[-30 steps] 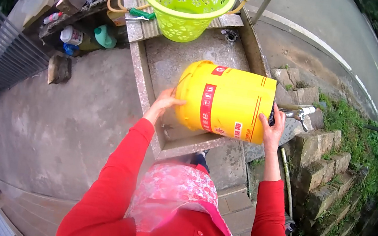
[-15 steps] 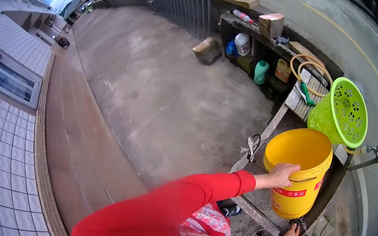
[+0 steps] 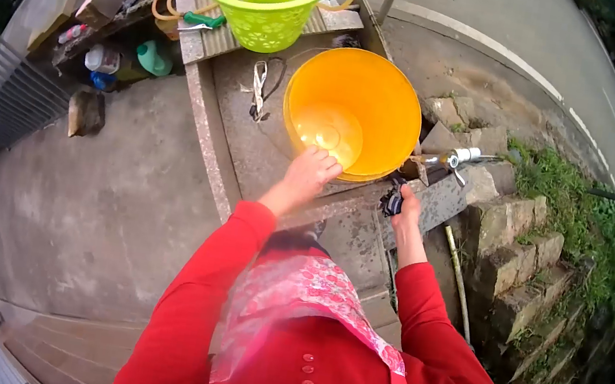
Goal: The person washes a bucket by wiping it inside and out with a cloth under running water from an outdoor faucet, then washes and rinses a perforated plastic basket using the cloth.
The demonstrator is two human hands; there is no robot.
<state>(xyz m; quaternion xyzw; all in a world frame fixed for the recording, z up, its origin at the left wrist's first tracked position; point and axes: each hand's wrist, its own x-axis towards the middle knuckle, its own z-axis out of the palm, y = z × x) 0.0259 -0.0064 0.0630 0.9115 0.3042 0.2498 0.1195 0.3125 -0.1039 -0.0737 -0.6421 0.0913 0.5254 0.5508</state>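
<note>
Largest by you is the stone sink (image 3: 206,133), and in it sits the yellow bucket (image 3: 384,116), its mouth facing you so that its bottom shows. Past it, the green basket (image 3: 268,29) rests on the ribbed slab (image 3: 320,32) across the sink's far end. Your left hand (image 3: 305,178) is at the bucket's near rim, its fingers bent over and gripping the edge. Your right hand (image 3: 408,209), just beside the bucket's right side, has its fingers pinching the dark cloth (image 3: 391,199). The green nozzle (image 3: 204,20) lies left of the basket; the white strip (image 3: 258,89) is left of the bucket.
</note>
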